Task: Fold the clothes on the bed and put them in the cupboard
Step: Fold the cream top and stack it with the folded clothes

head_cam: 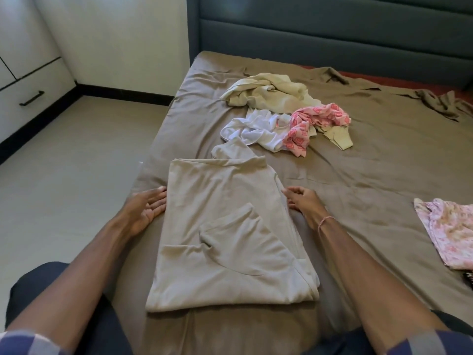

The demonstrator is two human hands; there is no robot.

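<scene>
Beige garment (225,226) lies half-folded on the brown sheet (371,155) at the bed's near side; soft, light, likely to slump, so best taken by both side edges. Left hand (148,208) lies open, fingers straight against its left edge, holding nothing; right hand (302,203) sits at the right edge, fingers loosely curled, cannot tell if pinching cloth. Loose heap crowds its far end: white top (253,131), pink patterned piece (314,124), cream garment (268,90); cupboard (30,80) stands left
</scene>
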